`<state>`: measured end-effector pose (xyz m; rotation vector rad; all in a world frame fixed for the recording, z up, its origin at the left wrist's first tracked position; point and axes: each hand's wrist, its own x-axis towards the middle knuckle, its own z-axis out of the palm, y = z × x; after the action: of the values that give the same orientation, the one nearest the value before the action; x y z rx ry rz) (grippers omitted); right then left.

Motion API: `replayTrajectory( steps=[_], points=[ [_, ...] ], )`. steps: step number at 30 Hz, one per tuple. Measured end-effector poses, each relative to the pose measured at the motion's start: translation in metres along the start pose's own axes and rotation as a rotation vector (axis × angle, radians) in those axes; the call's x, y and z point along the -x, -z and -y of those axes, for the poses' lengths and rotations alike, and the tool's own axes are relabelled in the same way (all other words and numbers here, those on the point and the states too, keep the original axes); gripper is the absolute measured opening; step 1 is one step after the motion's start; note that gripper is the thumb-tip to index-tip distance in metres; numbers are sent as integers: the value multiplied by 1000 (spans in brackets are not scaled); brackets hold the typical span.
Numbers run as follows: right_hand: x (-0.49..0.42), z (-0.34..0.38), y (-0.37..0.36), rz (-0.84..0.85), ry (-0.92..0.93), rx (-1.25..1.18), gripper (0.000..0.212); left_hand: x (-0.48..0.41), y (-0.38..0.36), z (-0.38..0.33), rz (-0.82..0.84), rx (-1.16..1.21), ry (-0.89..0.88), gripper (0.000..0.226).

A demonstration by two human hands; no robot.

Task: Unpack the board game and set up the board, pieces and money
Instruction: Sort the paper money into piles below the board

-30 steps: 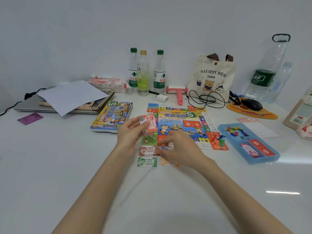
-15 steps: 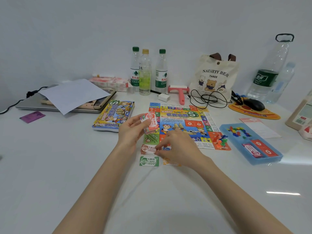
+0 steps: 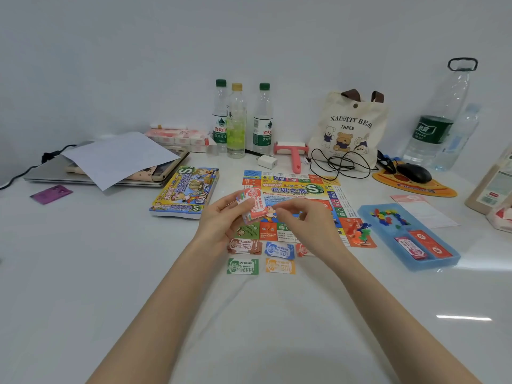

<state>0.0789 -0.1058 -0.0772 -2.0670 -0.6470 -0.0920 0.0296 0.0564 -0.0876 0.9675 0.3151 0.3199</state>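
5 money piles (image 3: 243, 266) on table just below board (image 3: 293, 189) | left hand (image 3: 221, 220) grips note stack (image 3: 253, 206) over board | right hand (image 3: 307, 225) now lifted off piles, fingers curled beside stack, grip unclear

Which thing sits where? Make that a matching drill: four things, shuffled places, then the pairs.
1. green notes
2. game box
3. black mouse
4. mixed note stack

A. on the orange pad
B. left of the board
C. in the left hand
D. on the table, before the brown notes

Pairs: 1-D, 2-B, 3-A, 4-C
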Motion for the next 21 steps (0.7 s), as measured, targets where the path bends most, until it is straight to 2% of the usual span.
replayTrajectory(
  steps=[4,12,17,21],
  points=[
    [3,1,-1,-27,-104,-208,9,6,-10,4,28,36,29,41],
    [10,-4,1,-66,-189,-416,10,9,-17,17,78,42,104,46],
    [10,-9,12,-12,-169,-379,7,12,-20,17,58,-9,99,39],
    [11,-14,26,103,-146,-218,14,13,-20,21,79,-174,38,36]
  ],
)
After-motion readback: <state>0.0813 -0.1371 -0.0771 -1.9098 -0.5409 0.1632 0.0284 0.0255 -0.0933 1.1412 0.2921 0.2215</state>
